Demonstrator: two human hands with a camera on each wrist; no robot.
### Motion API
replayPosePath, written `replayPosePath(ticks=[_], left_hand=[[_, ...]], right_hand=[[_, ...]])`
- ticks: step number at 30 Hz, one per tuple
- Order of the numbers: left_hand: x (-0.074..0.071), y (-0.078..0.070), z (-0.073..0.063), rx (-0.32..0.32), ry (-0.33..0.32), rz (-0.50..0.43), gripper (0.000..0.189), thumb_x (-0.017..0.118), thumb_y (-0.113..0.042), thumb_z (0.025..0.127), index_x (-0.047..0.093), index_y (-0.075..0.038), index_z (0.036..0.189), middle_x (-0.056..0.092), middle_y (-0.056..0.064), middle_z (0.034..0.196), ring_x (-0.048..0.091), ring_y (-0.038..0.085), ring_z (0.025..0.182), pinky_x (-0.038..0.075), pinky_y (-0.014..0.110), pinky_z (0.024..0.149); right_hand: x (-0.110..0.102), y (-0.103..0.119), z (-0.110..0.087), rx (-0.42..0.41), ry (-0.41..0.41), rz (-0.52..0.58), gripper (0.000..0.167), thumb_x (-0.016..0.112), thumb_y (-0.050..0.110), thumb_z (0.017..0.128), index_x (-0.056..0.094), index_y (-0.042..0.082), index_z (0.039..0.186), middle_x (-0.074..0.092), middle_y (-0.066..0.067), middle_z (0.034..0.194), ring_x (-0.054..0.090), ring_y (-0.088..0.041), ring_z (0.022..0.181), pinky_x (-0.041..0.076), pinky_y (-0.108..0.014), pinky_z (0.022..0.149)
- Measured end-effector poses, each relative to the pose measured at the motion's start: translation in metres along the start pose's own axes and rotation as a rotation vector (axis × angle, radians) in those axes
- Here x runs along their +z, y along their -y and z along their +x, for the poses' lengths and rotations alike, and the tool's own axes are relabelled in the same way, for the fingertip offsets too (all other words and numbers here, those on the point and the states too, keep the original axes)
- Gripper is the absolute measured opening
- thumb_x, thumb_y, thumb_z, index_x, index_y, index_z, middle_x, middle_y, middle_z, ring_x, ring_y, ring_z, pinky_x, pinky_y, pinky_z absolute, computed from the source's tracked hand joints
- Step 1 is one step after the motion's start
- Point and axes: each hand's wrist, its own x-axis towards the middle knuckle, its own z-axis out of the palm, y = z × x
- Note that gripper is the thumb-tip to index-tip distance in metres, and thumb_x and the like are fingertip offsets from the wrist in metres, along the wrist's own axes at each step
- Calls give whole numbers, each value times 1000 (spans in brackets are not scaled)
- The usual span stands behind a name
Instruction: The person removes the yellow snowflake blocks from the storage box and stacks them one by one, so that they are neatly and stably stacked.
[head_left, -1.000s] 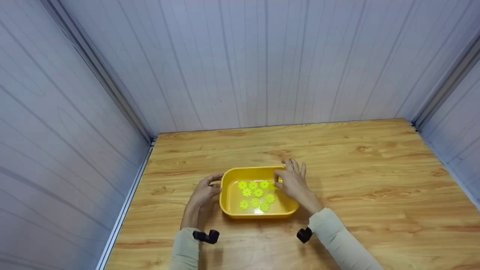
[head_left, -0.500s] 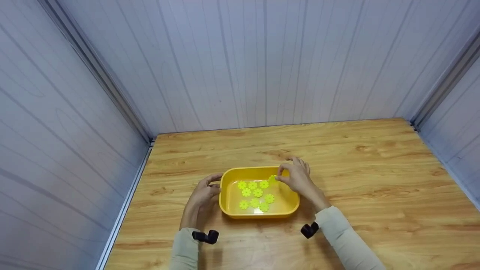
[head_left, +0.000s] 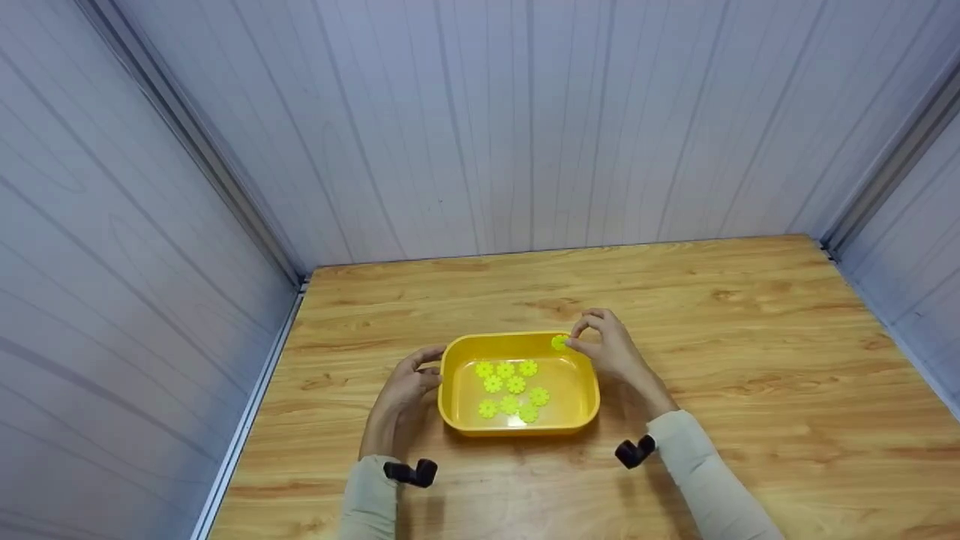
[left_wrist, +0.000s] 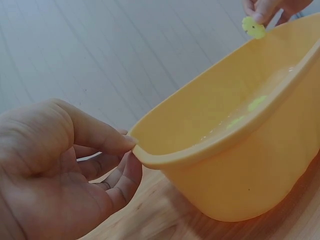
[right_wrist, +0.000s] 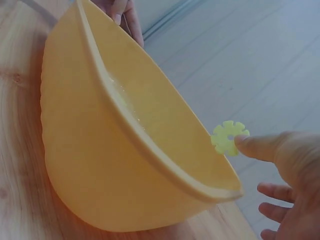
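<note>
A yellow plastic tub stands on the wooden table. My left hand holds its left end; in the left wrist view the thumb lies at the rim with curled fingers below it. Between thumb and index finger, my right hand pinches a yellow-green notched plastic disc, shaped like a flower with a small centre hole. This disc is at the tub's far right corner, level with the rim. Several similar discs lie flat on the tub floor, spread over its left and middle parts.
Light wood-grain table surrounds the tub. A pale panelled wall rises behind the table, with side panels at left and right. A black wrist camera sits by the left sleeve, another black camera by the right.
My right hand has risen from the tub's inside toward its far right corner, bringing the pinched disc up with it. My left hand and the tub have stayed in place.
</note>
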Motion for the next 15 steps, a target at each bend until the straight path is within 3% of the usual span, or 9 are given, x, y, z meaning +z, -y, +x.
replayPosePath(ticks=[4, 9, 15], left_hand=[[0, -1, -1, -3, 3, 2, 58, 51, 17, 80, 49, -3, 136, 45, 16, 136, 52, 30, 113, 50, 30, 84], [0, -1, 0, 4, 6, 7, 57, 51, 16, 81, 48, -1, 136, 45, 18, 136, 53, 30, 113, 50, 30, 84], [-1, -4, -3, 1, 9, 0, 57, 51, 16, 82, 49, -2, 136, 46, 17, 137, 52, 31, 115, 50, 32, 87]], right_hand=[[-3, -6, 0, 15, -31, 53, 16, 68, 25, 88, 62, 10, 89, 42, -22, 138, 36, -42, 131, 26, -63, 108], [-8, -12, 0, 27, -87, 106, 18, 67, 26, 89, 63, 9, 92, 52, -16, 123, 45, -33, 122, 31, -57, 106], [-15, -19, 0, 37, -120, 126, 22, 65, 26, 90, 64, 5, 98, 57, -13, 107, 52, -28, 103, 42, -43, 90]])
